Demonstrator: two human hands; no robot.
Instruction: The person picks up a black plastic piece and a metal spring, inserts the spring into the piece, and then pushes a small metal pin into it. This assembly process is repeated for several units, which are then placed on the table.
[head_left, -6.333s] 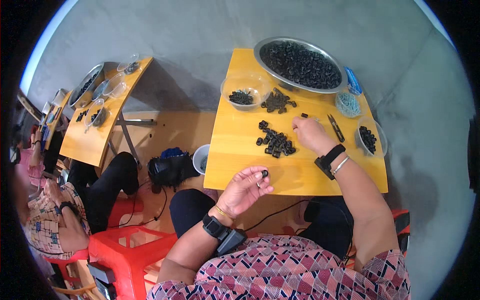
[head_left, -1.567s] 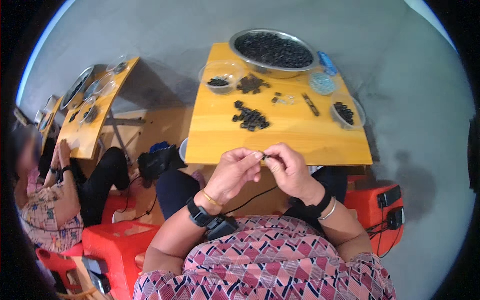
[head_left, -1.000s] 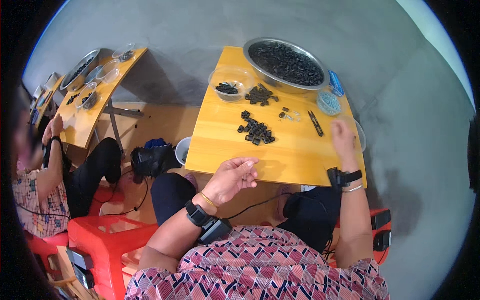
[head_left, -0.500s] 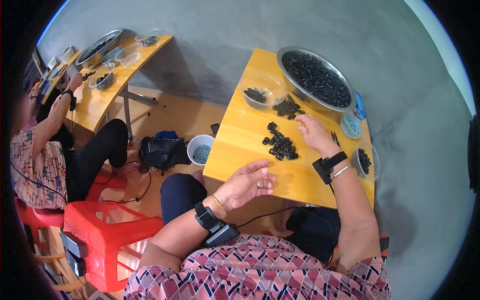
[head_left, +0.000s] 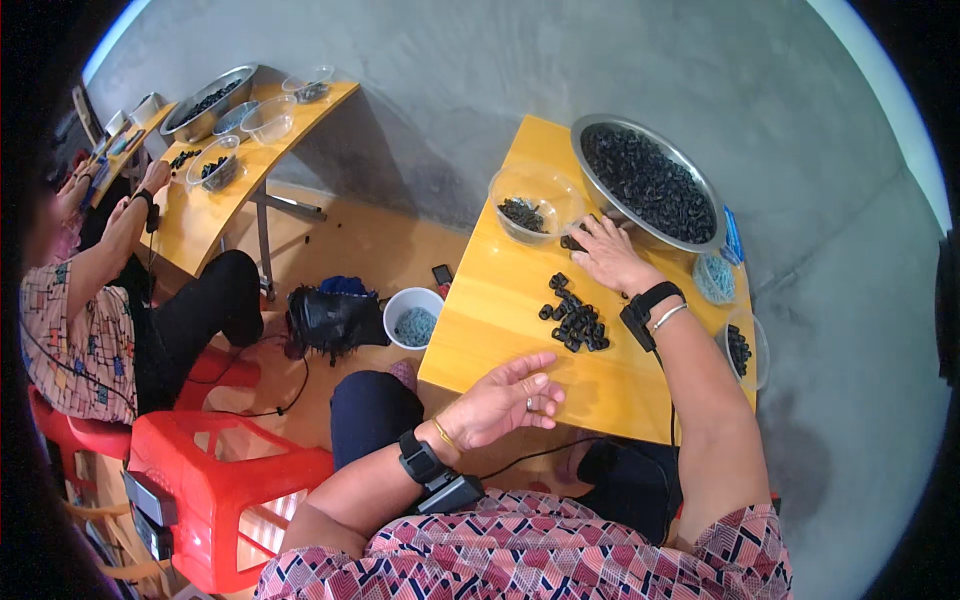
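Counter (head_left: 500, 330) of yellow wood is seen filling the middle of the view, with a wide steel basin (head_left: 700, 235) of small black pieces set at its far end. Beside the basin a clear bowl (head_left: 510, 185) with a few dark pieces is placed, and a white cup (head_left: 398, 308) is set on the floor at the counter's left edge. The right hand (head_left: 608, 255) is laid flat by the basin's near rim, fingers spread over a few loose black parts; whether one is pinched cannot be told. The left hand (head_left: 508, 400) is held open and empty at the near edge, palm up. A small heap of black ring pieces (head_left: 575, 322) is found between the hands, just beside the right wrist. These pieces are judged light, stiff and apt to roll, best pinched singly at the rim by fingertips.
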